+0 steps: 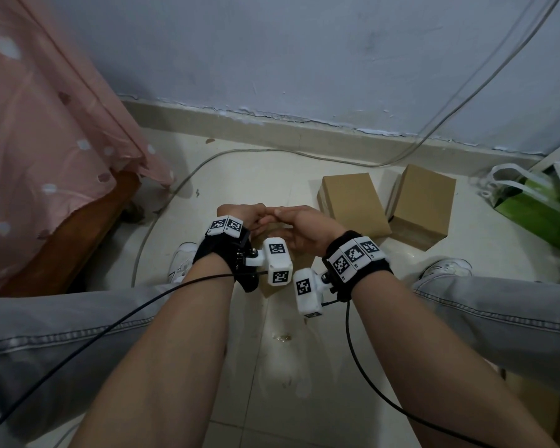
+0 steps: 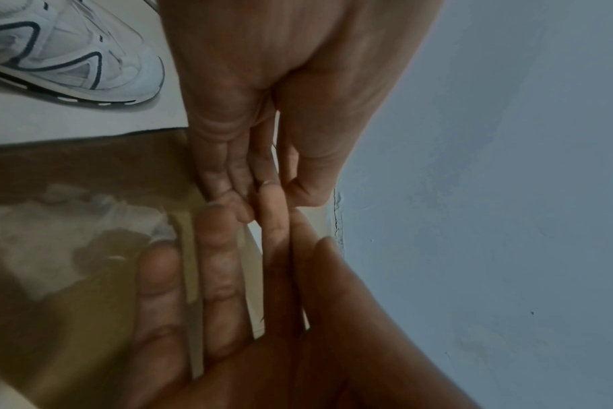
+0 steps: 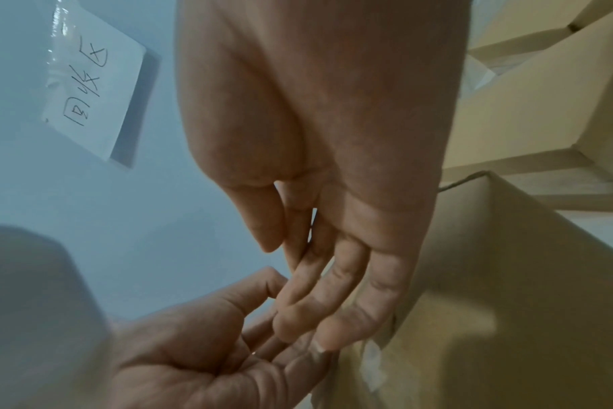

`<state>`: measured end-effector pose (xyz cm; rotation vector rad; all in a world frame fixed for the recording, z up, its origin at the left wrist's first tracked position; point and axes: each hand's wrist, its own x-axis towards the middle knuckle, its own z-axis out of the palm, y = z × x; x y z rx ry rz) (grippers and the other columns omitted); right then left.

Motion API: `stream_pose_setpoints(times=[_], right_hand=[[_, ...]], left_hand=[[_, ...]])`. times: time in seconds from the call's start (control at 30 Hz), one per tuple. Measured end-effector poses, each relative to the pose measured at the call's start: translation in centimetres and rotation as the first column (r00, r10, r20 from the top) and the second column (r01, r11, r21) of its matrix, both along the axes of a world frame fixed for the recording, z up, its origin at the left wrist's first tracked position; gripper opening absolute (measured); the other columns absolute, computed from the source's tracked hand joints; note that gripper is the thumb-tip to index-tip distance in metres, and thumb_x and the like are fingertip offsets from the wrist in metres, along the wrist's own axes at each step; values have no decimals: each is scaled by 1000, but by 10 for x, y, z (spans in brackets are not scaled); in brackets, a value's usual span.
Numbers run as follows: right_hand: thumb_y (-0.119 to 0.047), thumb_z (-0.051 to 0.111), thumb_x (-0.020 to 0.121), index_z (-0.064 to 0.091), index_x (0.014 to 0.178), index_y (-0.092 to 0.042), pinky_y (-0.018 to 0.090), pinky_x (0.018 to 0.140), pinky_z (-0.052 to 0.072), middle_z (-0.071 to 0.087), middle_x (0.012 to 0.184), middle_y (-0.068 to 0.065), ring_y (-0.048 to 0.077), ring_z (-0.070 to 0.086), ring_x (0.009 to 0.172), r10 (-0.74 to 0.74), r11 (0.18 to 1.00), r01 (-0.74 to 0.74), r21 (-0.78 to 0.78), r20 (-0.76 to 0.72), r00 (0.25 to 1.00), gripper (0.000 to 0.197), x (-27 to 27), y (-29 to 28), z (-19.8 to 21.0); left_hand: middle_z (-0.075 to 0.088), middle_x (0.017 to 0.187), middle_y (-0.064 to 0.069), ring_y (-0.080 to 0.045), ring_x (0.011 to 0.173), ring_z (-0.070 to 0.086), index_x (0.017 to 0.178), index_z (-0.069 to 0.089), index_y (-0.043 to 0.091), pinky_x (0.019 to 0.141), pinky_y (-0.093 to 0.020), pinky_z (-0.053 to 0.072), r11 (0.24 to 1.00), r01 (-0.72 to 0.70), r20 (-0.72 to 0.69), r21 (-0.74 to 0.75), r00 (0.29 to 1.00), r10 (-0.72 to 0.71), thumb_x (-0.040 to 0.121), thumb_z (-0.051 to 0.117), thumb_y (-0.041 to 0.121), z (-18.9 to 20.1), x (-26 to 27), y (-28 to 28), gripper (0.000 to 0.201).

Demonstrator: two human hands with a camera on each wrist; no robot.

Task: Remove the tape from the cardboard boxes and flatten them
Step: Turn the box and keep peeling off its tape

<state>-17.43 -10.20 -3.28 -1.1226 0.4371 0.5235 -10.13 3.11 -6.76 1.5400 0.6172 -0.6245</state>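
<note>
1. Tape removal is under way on one cardboard box (image 1: 305, 264), which stands on the floor (image 1: 278, 367) between the seated person's shoes, directly under both hands. Glossy clear tape (image 2: 70, 221) is still stuck over its top face, so by this evidence flattening has not begun.
2. Two more closed boxes (image 1: 353, 202) (image 1: 424, 202) wait just beside each other toward the floor's far right edge, near the foot of the wall (image 1: 304, 59), apparently untouched.
3. The left hand (image 1: 240, 218) meets the right hand (image 1: 304, 227) fingertip to fingertip above the box's far edge.
4. The right hand is flat, its fingers (image 3: 336, 318) straight and lying along the box top near a corner where torn tape shows pale.
5. The left hand's fingers are mostly extended with the thumb (image 2: 308, 180) drawn in close against them. Whether a loose tape end is pinched there, the pictures do not settle.
6. The next move likely calls for a firm hold on a lifted tape edge and a low, steady pull along the seam while the other hand holds the box down.
</note>
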Motion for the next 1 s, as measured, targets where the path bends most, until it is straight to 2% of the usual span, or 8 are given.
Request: stream_pose_setpoints(times=[0.17,0.23,0.33,0.5,0.57,0.77,0.9,1.0], right_hand=[[-14,35,106,56,129,6,21,51,52,63,112,20,9,63,52,1,999,-1,36,-1,1000,37,3,2,-2],[-16,35,105,57,129,1,25,63,57,65,114,15,11,66,62,-5,999,6,47,-9,1000,37,5,0,-2],[-21,38,104,61,126,-4,34,88,54,69,110,6,17,66,79,-25,998,27,49,-36,999,36,7,-5,-1],[-21,44,103,62,126,-6,37,93,54,70,111,10,25,65,97,-60,998,60,0,-34,998,33,7,-12,0],[-17,47,101,61,126,-5,39,90,56,70,107,12,26,67,91,-153,988,153,-3,-36,988,31,8,-17,-2],[-7,44,100,60,121,2,35,71,59,65,84,12,23,63,66,-292,913,279,-298,1,956,29,9,-37,-12],[-2,40,99,57,118,6,32,56,52,60,81,16,24,56,56,-285,844,270,-463,40,958,27,6,-36,-19],[-1,37,99,57,116,5,31,54,51,59,81,15,23,55,55,-287,828,275,-489,51,956,28,7,-34,-18]], left_hand=[[75,84,-20,-37,86,73,87,75,-4,84,-55,57,999,33,-4,12,999,-33,45,78,16,-22,14,7,46],[75,87,-20,-35,86,74,89,75,-4,86,-54,57,999,33,5,-2,999,-33,44,79,17,-8,8,7,50],[74,87,-21,-29,78,71,90,71,-7,87,-46,58,1000,7,33,-19,999,-6,71,76,8,13,-3,3,25],[66,68,-11,-19,62,63,79,66,-3,66,-24,58,1000,7,81,-24,997,-5,85,67,-1,16,-4,-1,7],[64,59,-8,-18,56,59,73,68,-1,59,-22,55,999,-4,143,34,990,-1,84,68,-1,9,-1,8,10],[75,87,-16,-35,88,70,54,68,27,85,-43,59,945,-117,282,306,959,27,80,48,-1,-62,20,59,43],[75,90,-16,-35,90,70,61,72,21,89,-46,57,941,-20,185,337,982,-45,80,54,1,-103,14,83,33],[71,70,-17,-28,64,66,78,70,-2,68,-35,56,941,93,135,325,980,-144,87,59,-7,-84,-14,83,15]])
